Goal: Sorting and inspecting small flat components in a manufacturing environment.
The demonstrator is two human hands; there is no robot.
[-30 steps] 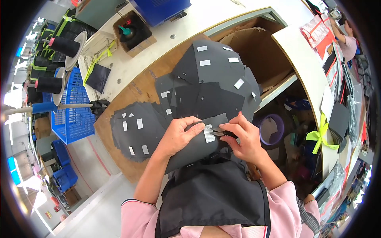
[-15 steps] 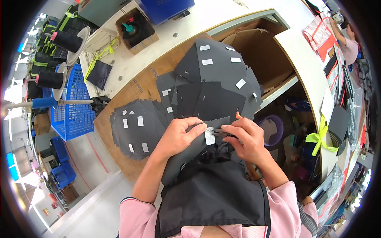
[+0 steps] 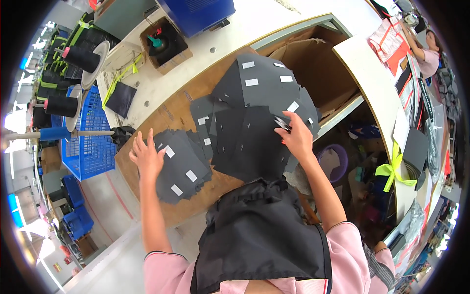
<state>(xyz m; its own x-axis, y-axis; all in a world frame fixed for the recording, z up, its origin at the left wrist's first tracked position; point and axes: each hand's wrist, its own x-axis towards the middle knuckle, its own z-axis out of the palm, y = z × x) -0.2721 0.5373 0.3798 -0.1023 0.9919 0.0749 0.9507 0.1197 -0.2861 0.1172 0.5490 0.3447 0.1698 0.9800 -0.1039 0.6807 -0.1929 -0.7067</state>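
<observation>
At the left end of the wooden board, my left hand [image 3: 148, 156] is open, its fingers spread over the edge of a stack of dark grey fabric pieces [image 3: 183, 159] with white patches. My right hand [image 3: 297, 136] is closed round small thread snips [image 3: 282, 123], whose two pointed silver blades stick out to the left. It hovers by the right edge of a larger heap of dark grey pieces [image 3: 269, 83], some with white patches. Black pieces [image 3: 242, 147] lie on the near side of that heap. A black apron [image 3: 264, 235] covers my lap.
An open cardboard box [image 3: 338, 73] sits in a gap beyond the heap. A purple bin [image 3: 338, 161] stands below at right. A blue plastic basket [image 3: 90, 147] and black thread cones [image 3: 83, 58] are at left. A person [image 3: 428, 59] works at far right.
My left hand has let go of the grey piece with the white patch and moved left to the smaller stack. My right hand, with the snips, has moved up and away from my lap.
</observation>
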